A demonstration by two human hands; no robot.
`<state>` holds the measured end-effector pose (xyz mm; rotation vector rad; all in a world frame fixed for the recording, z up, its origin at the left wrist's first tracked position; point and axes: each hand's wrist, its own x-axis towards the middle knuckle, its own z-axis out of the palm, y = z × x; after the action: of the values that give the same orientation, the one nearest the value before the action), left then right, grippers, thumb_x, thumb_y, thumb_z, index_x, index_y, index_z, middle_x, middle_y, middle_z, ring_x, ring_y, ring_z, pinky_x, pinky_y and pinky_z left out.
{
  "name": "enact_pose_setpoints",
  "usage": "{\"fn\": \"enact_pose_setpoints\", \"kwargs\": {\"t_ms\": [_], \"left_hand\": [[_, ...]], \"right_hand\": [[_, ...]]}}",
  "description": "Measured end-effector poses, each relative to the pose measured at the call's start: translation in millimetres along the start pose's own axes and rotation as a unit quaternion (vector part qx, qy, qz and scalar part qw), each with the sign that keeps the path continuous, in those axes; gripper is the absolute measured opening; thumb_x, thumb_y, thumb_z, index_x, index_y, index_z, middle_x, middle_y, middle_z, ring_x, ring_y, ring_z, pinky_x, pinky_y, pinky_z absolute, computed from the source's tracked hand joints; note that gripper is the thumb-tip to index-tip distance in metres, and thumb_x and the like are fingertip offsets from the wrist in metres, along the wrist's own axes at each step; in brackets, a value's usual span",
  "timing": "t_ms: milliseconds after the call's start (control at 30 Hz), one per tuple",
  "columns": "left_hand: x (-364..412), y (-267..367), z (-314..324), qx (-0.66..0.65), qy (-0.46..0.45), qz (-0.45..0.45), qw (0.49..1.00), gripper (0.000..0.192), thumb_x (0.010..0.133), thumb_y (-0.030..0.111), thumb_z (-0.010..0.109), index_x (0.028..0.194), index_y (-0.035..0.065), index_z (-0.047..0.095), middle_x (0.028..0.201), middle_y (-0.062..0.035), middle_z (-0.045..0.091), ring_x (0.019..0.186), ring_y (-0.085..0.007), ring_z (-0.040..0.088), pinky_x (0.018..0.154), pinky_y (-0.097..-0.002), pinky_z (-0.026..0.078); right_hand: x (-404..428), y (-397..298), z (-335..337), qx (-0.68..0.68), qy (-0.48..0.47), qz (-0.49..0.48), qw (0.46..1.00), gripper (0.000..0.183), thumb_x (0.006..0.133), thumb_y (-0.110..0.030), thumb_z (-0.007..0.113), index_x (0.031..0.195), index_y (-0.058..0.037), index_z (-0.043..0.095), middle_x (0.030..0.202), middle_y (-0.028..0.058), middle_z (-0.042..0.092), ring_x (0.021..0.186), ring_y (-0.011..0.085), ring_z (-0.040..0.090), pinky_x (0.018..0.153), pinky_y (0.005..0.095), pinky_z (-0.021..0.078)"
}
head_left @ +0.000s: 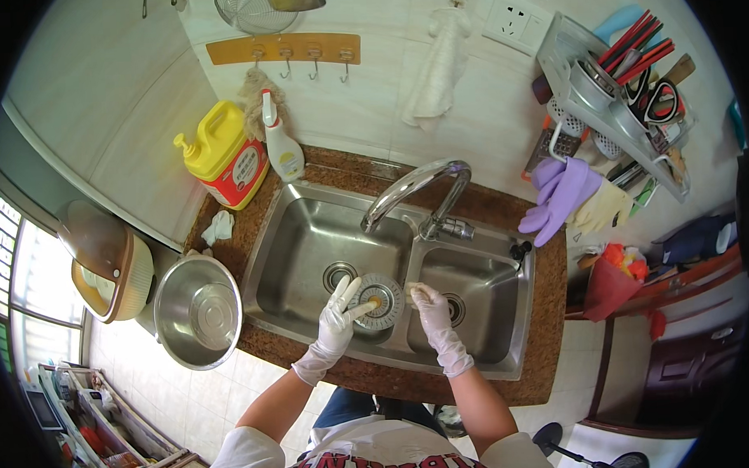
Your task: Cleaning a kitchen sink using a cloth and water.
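Note:
My left hand (334, 322), in a thin white disposable glove, holds a round slotted metal disc (383, 317), which looks like a drain strainer. The thumb reaches across its face to a yellowish spot at the centre. This disc is above the left basin (289, 262) of a stainless steel double sink, beside its drain (337, 275). Gloved the same way, my right hand (432, 312) is over the divider and right basin (489, 316), close to the disc's right edge. Its fingers are bent, and whether something small is between them is unclear.
A chrome faucet (410, 180) arches over the sink. On the left stand a steel bowl (197, 308), a yellow detergent jug (226, 155) and a white spray bottle (284, 150). Purple rubber gloves (559, 193) hang at right below a utensil rack (617, 108).

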<state>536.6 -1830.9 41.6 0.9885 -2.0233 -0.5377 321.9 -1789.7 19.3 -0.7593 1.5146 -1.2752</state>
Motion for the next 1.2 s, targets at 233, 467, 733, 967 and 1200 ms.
{"fn": "enact_pose_setpoints", "kwargs": {"t_ms": [233,467,733,967,1200], "left_hand": [[-12,-56,18,-0.311,0.064,-0.426,0.847,0.029,0.092,-0.004,0.05,0.115,0.0022,0.065,0.126,-0.0179,0.059,0.113,-0.0303,0.059,0.096,-0.0435,0.05],[-12,-119,22,-0.663,0.087,-0.519,0.532,0.042,0.089,-0.002,0.041,0.129,-0.0138,0.037,0.133,-0.0286,0.047,0.12,-0.0425,0.051,0.104,-0.0568,0.042],[-1,-107,15,-0.773,0.022,-0.463,0.434,0.053,0.081,-0.005,0.04,0.134,-0.0118,0.034,0.134,-0.0309,0.044,0.124,-0.0461,0.046,0.108,-0.0596,0.036],[-3,-124,35,-0.799,0.041,-0.494,0.34,0.058,0.077,-0.005,0.042,0.134,-0.0114,0.036,0.136,-0.0297,0.044,0.127,-0.0442,0.043,0.111,-0.0558,0.034],[33,-95,45,-0.747,0.044,-0.54,0.386,0.054,0.078,-0.004,0.039,0.133,-0.0092,0.037,0.134,-0.0305,0.043,0.125,-0.0469,0.045,0.105,-0.0631,0.037]], "right_hand": [[40,-36,-5,-0.049,0.295,-0.101,0.949,0.072,0.09,-0.017,0.064,0.148,-0.0017,0.024,0.151,0.0183,0.031,0.131,0.0281,0.043,0.11,0.0378,0.0315],[142,-43,-73,-0.222,0.276,-0.134,0.926,0.032,0.095,-0.023,0.055,0.118,-0.0034,0.062,0.113,0.0166,0.066,0.108,0.0293,0.061,0.094,0.0377,0.0444],[142,-32,-81,-0.137,0.257,-0.088,0.953,0.023,0.098,-0.017,0.05,0.105,-0.0058,0.069,0.096,0.0038,0.066,0.078,0.0113,0.058,0.062,0.0271,0.0496],[140,-34,-84,-0.127,0.24,-0.062,0.96,0.025,0.099,-0.018,0.049,0.111,-0.0069,0.069,0.108,0.0017,0.065,0.089,0.0108,0.06,0.067,0.0257,0.0518],[138,-32,-86,-0.087,0.24,-0.046,0.966,0.03,0.097,-0.021,0.055,0.119,-0.0027,0.064,0.116,0.0078,0.063,0.094,0.0165,0.06,0.074,0.0303,0.0525]]}}
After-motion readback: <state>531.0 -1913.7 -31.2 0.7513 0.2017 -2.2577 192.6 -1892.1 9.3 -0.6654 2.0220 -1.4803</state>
